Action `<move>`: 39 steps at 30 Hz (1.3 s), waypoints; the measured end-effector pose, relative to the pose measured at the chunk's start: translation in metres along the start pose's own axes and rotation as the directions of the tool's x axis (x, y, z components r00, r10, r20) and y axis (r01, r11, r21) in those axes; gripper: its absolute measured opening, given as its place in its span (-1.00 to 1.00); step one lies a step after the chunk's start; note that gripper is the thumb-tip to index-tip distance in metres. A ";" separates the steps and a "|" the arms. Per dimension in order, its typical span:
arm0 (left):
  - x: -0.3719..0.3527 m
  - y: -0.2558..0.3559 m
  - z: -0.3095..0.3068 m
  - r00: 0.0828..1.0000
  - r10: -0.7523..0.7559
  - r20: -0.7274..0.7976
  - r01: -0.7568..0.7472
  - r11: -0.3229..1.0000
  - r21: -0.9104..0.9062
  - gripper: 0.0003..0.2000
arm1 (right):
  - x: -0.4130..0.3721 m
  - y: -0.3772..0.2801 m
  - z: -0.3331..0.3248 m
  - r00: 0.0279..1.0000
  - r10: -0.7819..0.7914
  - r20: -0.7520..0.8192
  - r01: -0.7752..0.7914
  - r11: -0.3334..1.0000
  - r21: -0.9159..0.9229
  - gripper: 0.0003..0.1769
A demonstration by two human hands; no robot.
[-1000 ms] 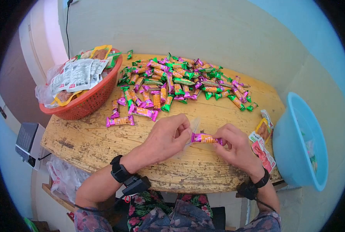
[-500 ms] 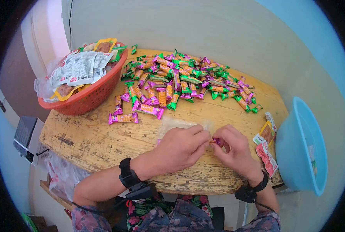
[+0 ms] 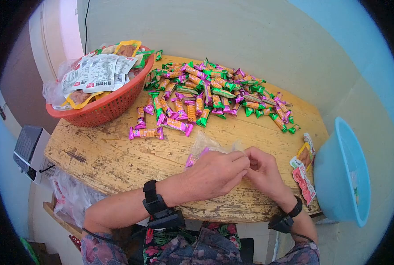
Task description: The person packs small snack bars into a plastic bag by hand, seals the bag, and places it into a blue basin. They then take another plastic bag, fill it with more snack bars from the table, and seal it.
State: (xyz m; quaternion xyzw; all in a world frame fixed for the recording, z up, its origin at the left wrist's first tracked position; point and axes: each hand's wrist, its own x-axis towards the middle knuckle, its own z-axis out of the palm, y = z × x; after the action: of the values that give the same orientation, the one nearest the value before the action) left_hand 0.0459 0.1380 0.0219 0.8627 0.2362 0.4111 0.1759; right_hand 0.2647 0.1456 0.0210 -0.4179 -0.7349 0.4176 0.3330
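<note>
My left hand point(image 3: 217, 173) is closed, its thumb and fingers pinched together at the near middle of the table. Behind it stands a crumpled clear plastic bag point(image 3: 204, 142), its near part covered by the hand. A purple-wrapped snack point(image 3: 192, 160) shows at the bag's left, partly behind my knuckles; whether it is inside cannot be made out. My right hand point(image 3: 265, 174) is closed too, fingertips meeting those of my left hand. What lies between its fingers is hidden. Beyond both hands spreads a heap of small snacks point(image 3: 214, 90) in purple and green wrappers.
At the back left, a red basket point(image 3: 110, 106) is piled with silver and yellow food packets point(image 3: 91, 73). On the right are a blue tub point(image 3: 334, 176), a red packet point(image 3: 303, 184) and a yellow packet point(image 3: 304, 154). A wall borders the table's point(image 3: 113, 159) far side.
The bag has risen and crumpled, and more purple wrapper shows beside it. My hands have come together; the purple wrapper seen earlier in my right fingers is now hidden. The view has shifted slightly.
</note>
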 end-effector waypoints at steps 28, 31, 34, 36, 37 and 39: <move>-0.003 -0.010 0.004 0.979 -0.193 0.063 0.189 0.980 0.064 -0.87 | 0.174 -0.023 0.013 0.996 -0.082 -0.019 0.009 0.331 -0.944 -0.33; -0.005 -0.010 0.003 0.980 -0.191 0.060 0.187 0.980 0.073 -0.87 | 0.173 -0.008 0.003 0.971 -0.232 0.059 0.143 0.362 -0.921 -0.48; -0.003 -0.011 0.004 0.971 -0.219 0.091 0.213 0.975 0.069 -0.88 | 0.161 -0.002 -0.005 0.981 -0.192 0.027 0.099 0.377 -0.921 -0.57; -0.002 -0.011 0.004 0.970 -0.222 0.100 0.216 0.974 0.062 -0.88 | 0.148 0.003 -0.012 0.962 -0.273 0.031 0.130 0.353 -0.926 -0.58; -0.002 -0.011 0.003 0.973 -0.211 0.093 0.207 0.977 0.057 -0.88 | 0.141 0.004 -0.016 0.949 -0.313 0.034 0.146 0.340 -0.929 -0.58; -0.002 -0.012 0.003 0.977 -0.200 0.080 0.196 0.979 0.054 -0.88 | 0.123 0.001 -0.024 0.967 -0.256 0.009 0.108 0.373 -0.921 -0.58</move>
State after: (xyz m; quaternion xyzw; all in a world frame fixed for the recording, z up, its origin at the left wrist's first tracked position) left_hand 0.0437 0.1459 0.0131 0.8554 0.3225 0.3492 0.2059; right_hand 0.2322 0.2641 0.0476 -0.4752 -0.8596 -0.1236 0.1415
